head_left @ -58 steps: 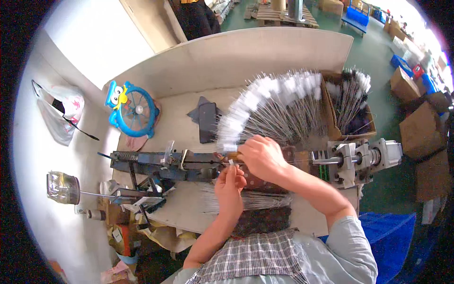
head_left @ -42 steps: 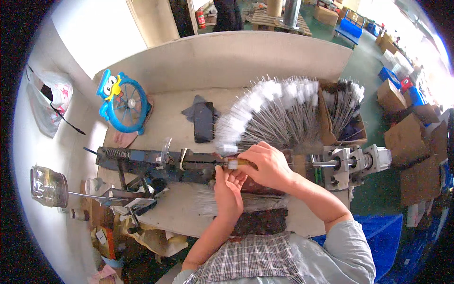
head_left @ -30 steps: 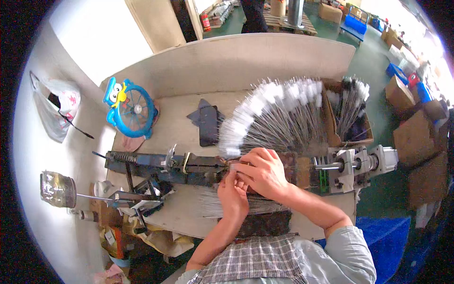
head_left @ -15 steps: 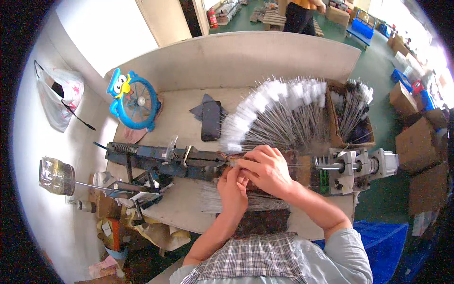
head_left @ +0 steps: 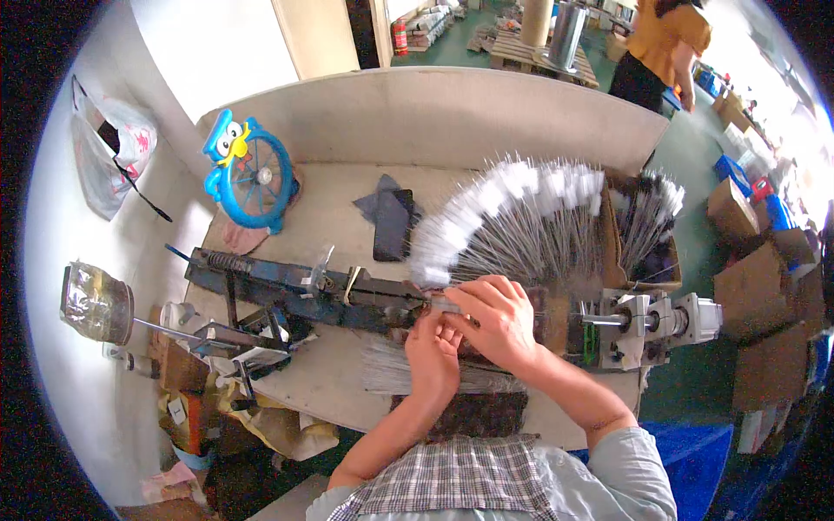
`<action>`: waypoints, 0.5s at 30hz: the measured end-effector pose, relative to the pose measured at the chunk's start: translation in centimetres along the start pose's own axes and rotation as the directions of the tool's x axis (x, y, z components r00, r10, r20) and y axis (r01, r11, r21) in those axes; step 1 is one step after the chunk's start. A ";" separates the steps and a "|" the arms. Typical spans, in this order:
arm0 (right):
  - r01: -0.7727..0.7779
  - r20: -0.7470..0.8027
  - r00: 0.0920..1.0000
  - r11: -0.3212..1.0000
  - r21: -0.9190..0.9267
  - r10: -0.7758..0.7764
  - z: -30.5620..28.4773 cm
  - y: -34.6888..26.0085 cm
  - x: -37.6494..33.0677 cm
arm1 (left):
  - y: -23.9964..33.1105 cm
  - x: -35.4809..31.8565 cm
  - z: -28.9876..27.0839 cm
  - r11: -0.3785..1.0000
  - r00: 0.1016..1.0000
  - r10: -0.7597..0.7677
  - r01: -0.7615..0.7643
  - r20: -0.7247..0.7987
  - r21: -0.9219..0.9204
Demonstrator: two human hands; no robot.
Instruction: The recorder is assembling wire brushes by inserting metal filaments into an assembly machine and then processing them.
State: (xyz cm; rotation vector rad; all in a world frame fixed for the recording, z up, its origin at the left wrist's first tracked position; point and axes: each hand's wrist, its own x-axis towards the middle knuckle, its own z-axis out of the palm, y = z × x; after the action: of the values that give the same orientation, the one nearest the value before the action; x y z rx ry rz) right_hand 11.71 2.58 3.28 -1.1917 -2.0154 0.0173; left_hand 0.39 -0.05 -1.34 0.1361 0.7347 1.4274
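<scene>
My left hand [head_left: 433, 354] is closed, its fingertips pinched at the right end of a long dark metal bench machine [head_left: 300, 293]. Touching it from the right, my right hand [head_left: 495, 319] bends over the same spot with fingers together. A small pale piece [head_left: 445, 304] shows between the fingertips; its kind is hidden. Beyond my hands fans out a pile of wire-stemmed brushes [head_left: 521, 213] with white bristle heads. Below my hands lies a bundle of thin straight wires [head_left: 391, 369].
A motor unit with a shaft [head_left: 647, 321] stands at the right. Behind it, a cardboard box [head_left: 612, 230] holds dark and white-tipped brushes. A phone [head_left: 393, 226] and a blue duck-shaped fan [head_left: 252, 178] are farther back. A person in an orange top [head_left: 665, 43] is beyond the partition.
The view has shifted slightly. My hands stay together at the machine, and the pale piece between the fingertips shows more plainly. The person in orange has moved right.
</scene>
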 end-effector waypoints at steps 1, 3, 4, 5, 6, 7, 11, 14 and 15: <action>0.024 -0.004 1.000 1.000 -0.003 -0.024 -0.4 0.0 -0.1 | -0.1 0.1 0.0 1.000 1.000 0.012 -0.012 -0.016 0.007; 0.046 -0.011 0.999 0.999 -0.009 -0.046 -0.7 0.3 -0.4 | -0.4 0.2 0.2 0.999 0.999 0.042 -0.041 -0.027 0.021; 0.043 0.006 0.999 0.999 -0.018 -0.043 -0.6 0.5 -0.6 | -0.6 0.2 0.3 0.997 0.997 0.069 -0.068 -0.041 0.039; 0.039 0.022 0.999 0.999 -0.028 -0.039 -0.6 0.7 -0.7 | -0.6 0.2 0.4 0.997 0.997 0.067 -0.066 -0.039 0.041; 0.035 0.019 0.999 0.999 -0.029 -0.034 -0.7 0.6 -0.7 | -0.6 0.3 0.5 0.996 0.996 0.073 -0.070 -0.058 0.048; 0.043 0.019 0.999 0.999 -0.026 -0.043 -0.8 0.5 -0.5 | -0.6 0.4 0.5 0.996 0.994 0.079 -0.075 -0.077 0.056; 0.042 -0.004 0.999 0.999 -0.004 -0.042 -2.1 0.0 0.1 | -0.1 0.3 0.5 0.994 0.997 0.075 -0.076 0.013 0.079; 0.013 0.066 0.998 0.995 -0.104 -0.006 -2.7 0.3 -0.3 | 0.1 0.2 0.5 0.989 0.998 0.058 -0.061 0.020 0.132; 0.005 0.062 0.998 0.994 -0.108 0.002 -2.7 0.7 -0.8 | 0.1 0.2 0.6 0.993 0.998 0.063 -0.062 -0.005 0.104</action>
State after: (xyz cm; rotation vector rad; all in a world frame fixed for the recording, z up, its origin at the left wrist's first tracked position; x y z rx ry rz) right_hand 14.13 1.40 4.36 -1.2709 -2.0942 -0.0569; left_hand 0.59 0.35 -0.89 0.2355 0.8180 1.4503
